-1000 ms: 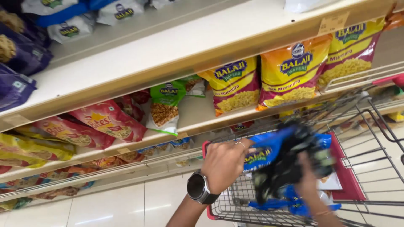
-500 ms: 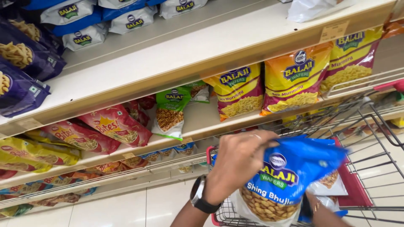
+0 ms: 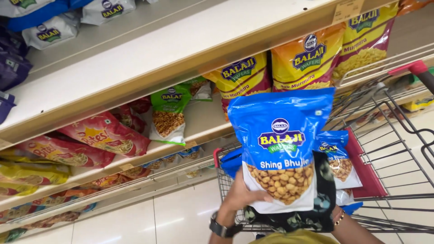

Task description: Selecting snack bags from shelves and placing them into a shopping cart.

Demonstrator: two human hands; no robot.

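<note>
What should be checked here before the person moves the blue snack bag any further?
1. Left hand on the blue snack bag, at its lower left edge: ok.
2. Right hand's hold: cannot tell, the bag and a dark patterned cloth hide it.
3. Bag upright, front facing the camera: ok.
4. Bag looks sealed, no tear showing: ok.
5. Shopping cart below the bag, with a similar smaller blue bag inside: ok.
6. Free spot for this bag on the shelves: cannot tell.
</note>
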